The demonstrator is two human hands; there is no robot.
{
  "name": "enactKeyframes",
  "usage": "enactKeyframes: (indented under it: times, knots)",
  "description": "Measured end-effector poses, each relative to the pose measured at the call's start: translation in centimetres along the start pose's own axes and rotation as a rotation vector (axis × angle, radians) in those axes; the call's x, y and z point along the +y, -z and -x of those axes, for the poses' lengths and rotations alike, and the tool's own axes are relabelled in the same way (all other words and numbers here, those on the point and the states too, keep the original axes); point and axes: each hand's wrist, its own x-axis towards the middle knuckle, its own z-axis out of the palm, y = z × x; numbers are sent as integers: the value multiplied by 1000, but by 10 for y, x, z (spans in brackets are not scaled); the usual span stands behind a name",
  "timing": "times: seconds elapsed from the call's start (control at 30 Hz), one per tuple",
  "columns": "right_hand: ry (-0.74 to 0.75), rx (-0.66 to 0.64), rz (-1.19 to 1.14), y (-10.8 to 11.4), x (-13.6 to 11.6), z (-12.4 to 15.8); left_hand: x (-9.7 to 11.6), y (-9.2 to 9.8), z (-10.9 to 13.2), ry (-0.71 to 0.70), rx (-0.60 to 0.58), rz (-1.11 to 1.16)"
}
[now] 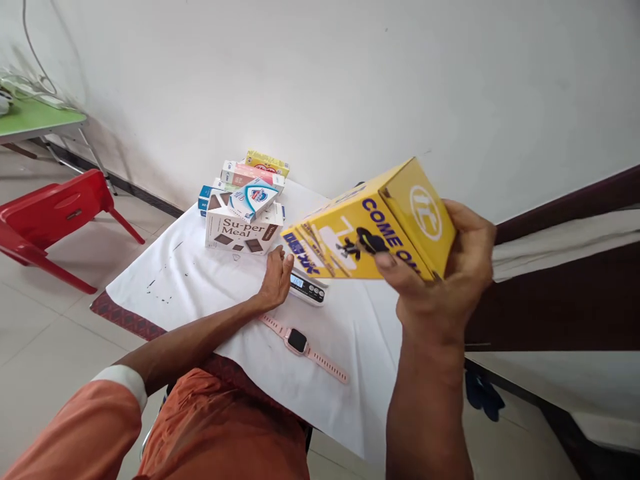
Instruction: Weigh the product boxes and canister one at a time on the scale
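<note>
My right hand [450, 273] grips a yellow cardboard box [370, 227] printed "COME ON", raised and tilted above the table, with the thumb on its near face. Partly behind that box is a small digital kitchen scale [307, 288] with a lit display. At the scale's left side rests my left hand [275, 279], thumb and fingers slightly apart and nothing visible in them. A pink-strapped smartwatch [297, 341] lies on the white cloth in front of the scale.
A white "Su-per Meal" box [240, 230] stands at the table's back left, with a white-and-blue box [254, 199] on it and several more behind. The white cloth [165, 267] covers the table. A red chair [60, 213] and green table [40, 117] stand left; a wall is behind.
</note>
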Motion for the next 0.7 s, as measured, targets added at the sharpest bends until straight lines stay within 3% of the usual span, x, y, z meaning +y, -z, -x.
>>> enactKeyframes:
  times: [0.13,0.27,0.7]
  knots:
    - [-223,36,124,13,50,-11,1,-1,-3,8,-22,-53]
    - [-324,19,190,10,85,-9,2,2,-4,-10,-34,-59]
    - [-395,-71,184,1,111,-2,3,3,-5,3,-46,-78]
